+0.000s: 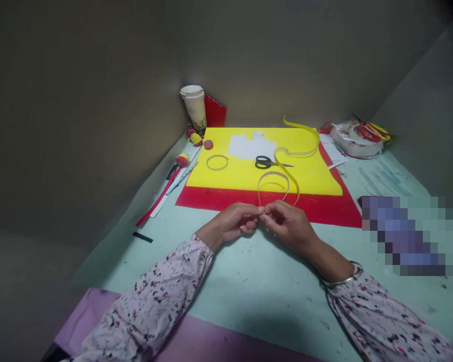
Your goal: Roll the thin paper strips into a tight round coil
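My left hand [239, 220] and my right hand [290, 224] meet in front of me, each in a pinch, fingertips touching. Between them is a long yellow strip [292, 182], bent into a loop near the fingers. Its free length curves back over the sheets to the upper right. Exactly where the strip's end sits between the fingertips is too small to make out. Just beyond the hands lie a yellow sheet [241, 177] and, beneath it, a red sheet [309, 212]. On the yellow sheet are black-handled scissors [264, 162] and a separate thin ring [217, 163].
A torn white paper [245, 147] and a small red disc [208, 145] lie on the yellow sheet. A lidded paper cup [195, 108] stands at the back left. Red strips [160, 201] lie at left. A clear container [357, 143] with coloured strips is at the back right; a blurred-out object [407, 236] at right.
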`<state>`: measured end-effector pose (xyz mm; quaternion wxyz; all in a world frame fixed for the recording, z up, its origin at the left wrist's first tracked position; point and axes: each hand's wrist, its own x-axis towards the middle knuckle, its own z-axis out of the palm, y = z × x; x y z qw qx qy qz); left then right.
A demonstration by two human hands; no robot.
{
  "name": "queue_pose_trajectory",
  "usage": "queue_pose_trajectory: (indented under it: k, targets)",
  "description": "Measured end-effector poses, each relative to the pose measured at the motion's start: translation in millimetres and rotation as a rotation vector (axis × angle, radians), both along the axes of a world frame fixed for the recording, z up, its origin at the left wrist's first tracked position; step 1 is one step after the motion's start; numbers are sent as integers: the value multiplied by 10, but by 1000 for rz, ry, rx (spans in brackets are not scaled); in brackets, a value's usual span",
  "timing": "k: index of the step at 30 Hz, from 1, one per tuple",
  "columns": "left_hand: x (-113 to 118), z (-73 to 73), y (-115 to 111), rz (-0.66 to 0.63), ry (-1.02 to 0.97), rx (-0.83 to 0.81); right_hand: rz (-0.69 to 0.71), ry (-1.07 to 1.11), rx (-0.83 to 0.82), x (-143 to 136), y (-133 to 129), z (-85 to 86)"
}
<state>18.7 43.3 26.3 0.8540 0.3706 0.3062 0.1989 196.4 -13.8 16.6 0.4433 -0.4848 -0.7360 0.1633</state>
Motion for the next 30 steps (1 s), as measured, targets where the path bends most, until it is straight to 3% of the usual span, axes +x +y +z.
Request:
queue_pose_trajectory:
  k: [11, 30]
  targets:
    - [9, 25, -19, 43, -12, 12, -102, -116, 174, -32, -21, -45]
    - [6, 7, -9, 29, -11, -9, -62, -165, 192, -23, -34, -32]
